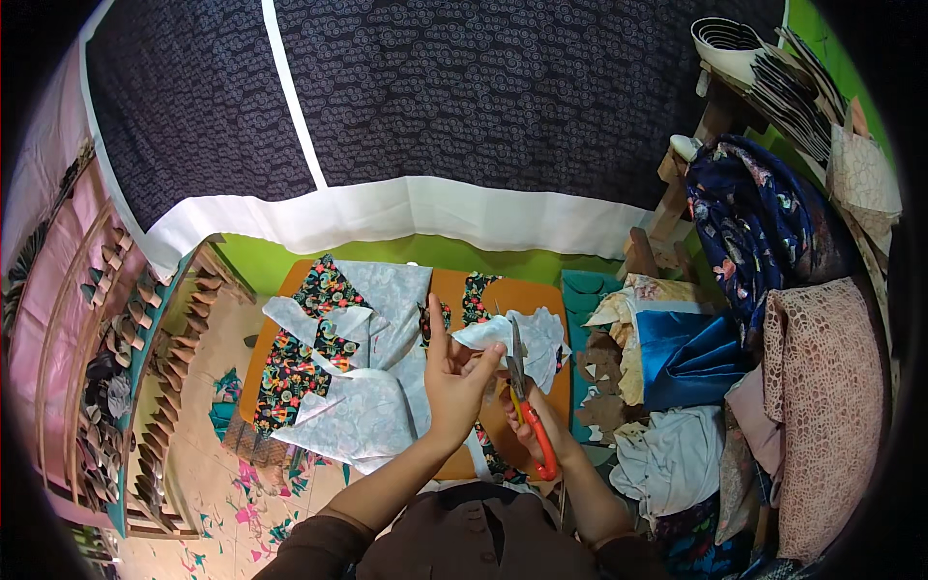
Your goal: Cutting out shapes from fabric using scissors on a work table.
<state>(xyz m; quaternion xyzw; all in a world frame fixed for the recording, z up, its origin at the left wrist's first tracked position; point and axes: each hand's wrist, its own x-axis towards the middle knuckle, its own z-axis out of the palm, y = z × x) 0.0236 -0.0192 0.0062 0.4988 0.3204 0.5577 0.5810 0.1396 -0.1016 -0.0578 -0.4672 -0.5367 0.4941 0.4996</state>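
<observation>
Above the bench: one pale fabric piece, at the blades of the scissors.
Right hand: grip closed around the scissor handles.
Left hand: thumb at the fabric; grip closure cannot be told.
Cutting: fabric should stay taut, fingertips clear of blades.
Count: scissors, one pair; hands, two; bench fabrics overlap, number unclear.

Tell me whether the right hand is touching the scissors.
Touching. The head view shows the right hand closed around the scissors, its fingers at the red and yellow handles.
</observation>
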